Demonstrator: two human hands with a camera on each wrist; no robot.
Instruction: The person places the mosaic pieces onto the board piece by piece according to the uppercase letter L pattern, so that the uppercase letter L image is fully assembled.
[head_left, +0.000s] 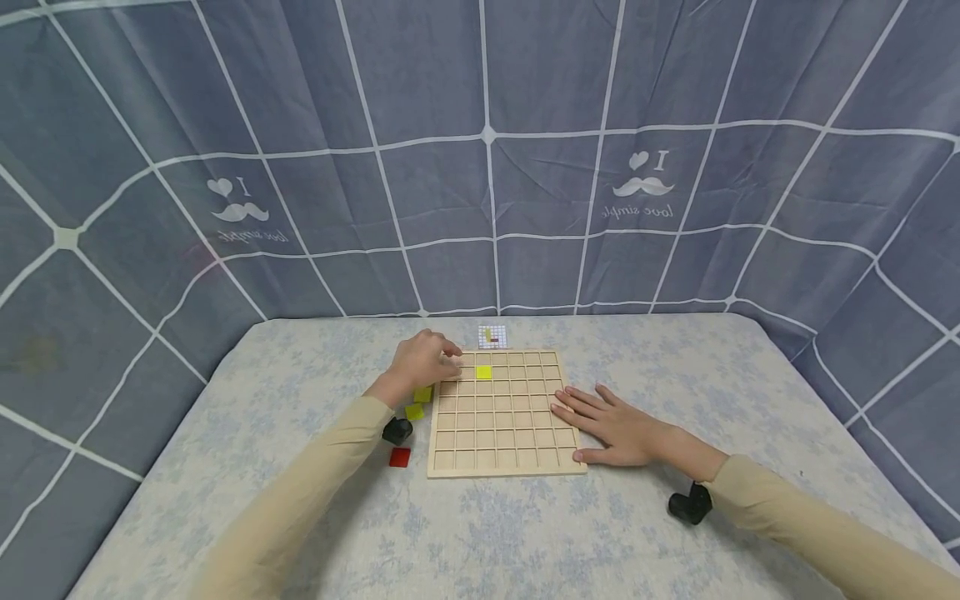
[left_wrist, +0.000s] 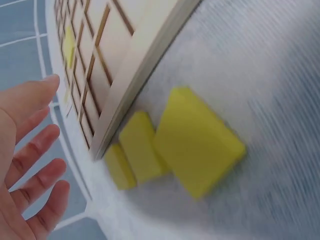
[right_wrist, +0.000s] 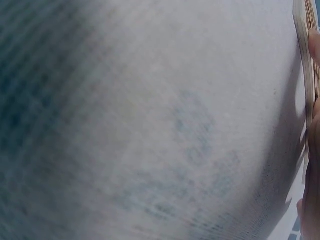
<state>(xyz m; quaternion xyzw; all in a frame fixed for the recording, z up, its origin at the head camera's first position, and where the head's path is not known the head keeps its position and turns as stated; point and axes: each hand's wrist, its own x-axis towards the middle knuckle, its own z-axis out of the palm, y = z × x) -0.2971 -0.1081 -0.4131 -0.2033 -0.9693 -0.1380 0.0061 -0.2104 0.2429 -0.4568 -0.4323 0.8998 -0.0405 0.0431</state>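
Note:
A wooden grid board lies on the table, with one yellow square tile in a cell of its upper rows. My left hand hovers at the board's upper left corner. In the left wrist view its fingers are loosely bent and apart, with nothing between them. Beside the board's left edge lie more yellow tiles, partly covered by my hand in the head view. My right hand rests with spread fingers on the board's right edge; only a sliver of it shows in the right wrist view.
Below the yellow tiles lies a red square tile. A small printed grid card with coloured cells sits just behind the board. Black wrist devices are on both wrists. A patterned cloth covers the table, and grey curtains surround it.

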